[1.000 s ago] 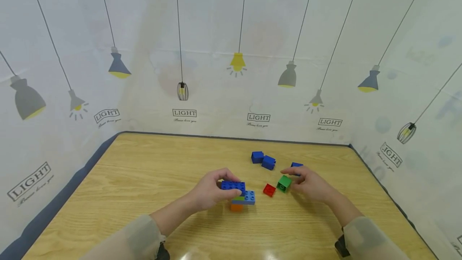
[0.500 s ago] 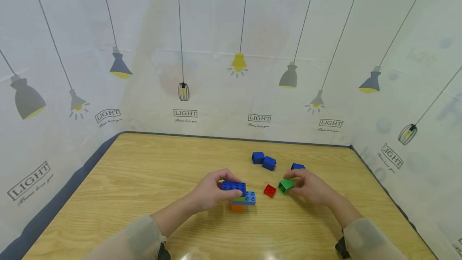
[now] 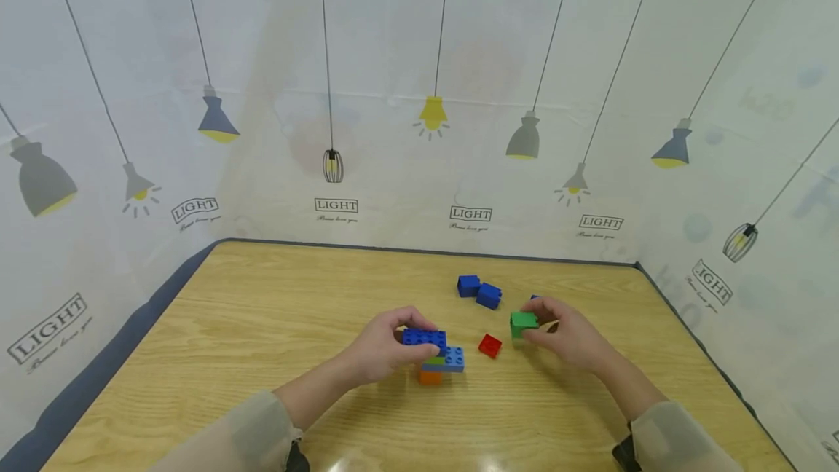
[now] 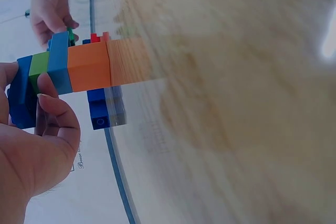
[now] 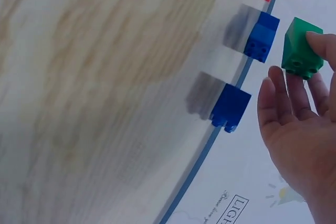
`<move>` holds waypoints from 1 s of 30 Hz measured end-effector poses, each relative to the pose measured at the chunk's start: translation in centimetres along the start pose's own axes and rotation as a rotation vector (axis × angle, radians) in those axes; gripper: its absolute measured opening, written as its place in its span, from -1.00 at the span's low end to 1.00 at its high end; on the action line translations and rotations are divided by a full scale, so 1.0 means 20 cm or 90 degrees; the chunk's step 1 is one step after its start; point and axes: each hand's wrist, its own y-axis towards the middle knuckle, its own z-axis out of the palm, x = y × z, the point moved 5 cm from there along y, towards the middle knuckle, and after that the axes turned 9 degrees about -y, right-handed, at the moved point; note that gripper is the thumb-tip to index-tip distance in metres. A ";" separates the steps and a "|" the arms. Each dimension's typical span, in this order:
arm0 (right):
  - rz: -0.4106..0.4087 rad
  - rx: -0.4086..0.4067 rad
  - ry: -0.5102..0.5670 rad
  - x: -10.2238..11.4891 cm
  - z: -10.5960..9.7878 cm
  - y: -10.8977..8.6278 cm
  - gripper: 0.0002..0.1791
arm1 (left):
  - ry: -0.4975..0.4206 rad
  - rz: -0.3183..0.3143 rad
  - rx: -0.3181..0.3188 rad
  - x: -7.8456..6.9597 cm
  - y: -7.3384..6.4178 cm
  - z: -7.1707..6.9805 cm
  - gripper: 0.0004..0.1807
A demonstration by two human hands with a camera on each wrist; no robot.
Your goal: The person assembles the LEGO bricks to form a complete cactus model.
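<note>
My left hand holds the dark blue brick at the top of a small stack, thumb in front and fingers behind. Beneath it come a light green brick, a light blue brick jutting to the right, and an orange brick at the bottom, standing on the table. To the right, my right hand pinches a green brick between thumb and fingers, above the tabletop. In the right wrist view the green brick's studs point towards the palm side.
A red brick lies between the two hands. Farther back sit two dark blue bricks close together. Another blue brick is mostly hidden behind my right hand. A printed cloth rises behind the wooden table.
My right hand has gripped the green brick, tipped it and raised it off the table. The left hand stays on the stack, as before.
</note>
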 end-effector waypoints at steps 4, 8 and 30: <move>-0.039 -0.016 0.037 0.07 -0.01 -0.01 -0.54 | -0.001 0.006 0.001 0.01 0.00 0.00 -0.69; -0.075 -0.026 0.081 0.15 -0.01 -0.03 -0.52 | -0.004 0.006 0.001 0.01 0.00 0.00 -0.70; -0.231 -0.074 0.116 0.56 0.10 -0.05 -0.51 | 0.007 0.017 0.006 0.00 -0.01 0.00 -0.55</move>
